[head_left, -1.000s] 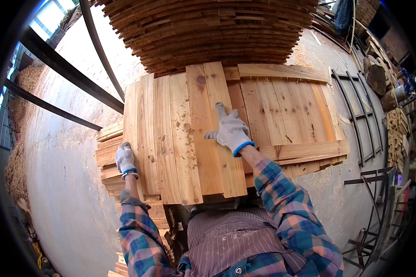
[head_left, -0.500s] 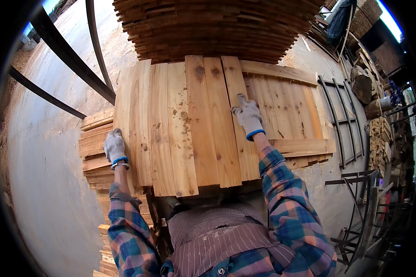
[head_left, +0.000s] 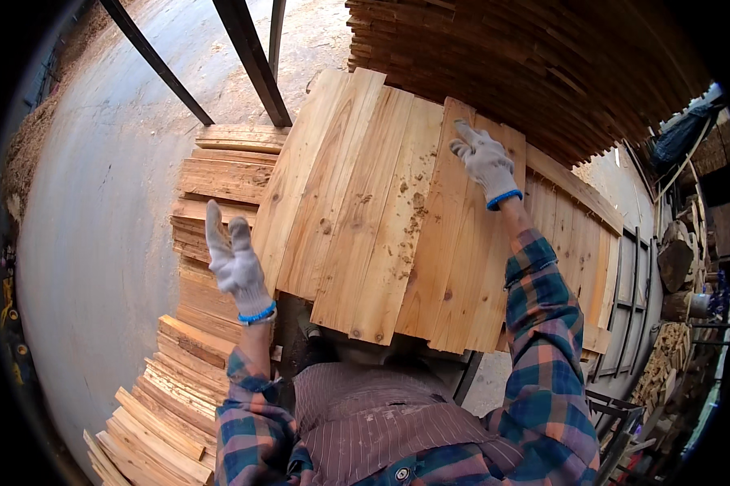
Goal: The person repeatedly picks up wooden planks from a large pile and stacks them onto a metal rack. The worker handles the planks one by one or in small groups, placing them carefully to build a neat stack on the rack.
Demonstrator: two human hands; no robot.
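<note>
Left hand (head_left: 237, 271): fingers spread, nothing held, poised beside the stacked planks (head_left: 227, 174). At centre, boards (head_left: 365, 219) are laid side by side, ends uneven; these are best steadied by a flat palm, fingertips kept out of seams. Right hand (head_left: 488, 166): fingers spread, over the boards' right portion; firm contact cannot be confirmed. Room: open floor (head_left: 114, 211) at left; far side hemmed by metal bars (head_left: 247, 57), then, rightward, by the tall stack (head_left: 527, 57).

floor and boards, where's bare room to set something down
Floor left of the planks, up to the sawdust; also the boards between left hand and right hand, bar some crumbs. Crowded: far right, with log and offcuts; beyond the boards, the tall stack.
</note>
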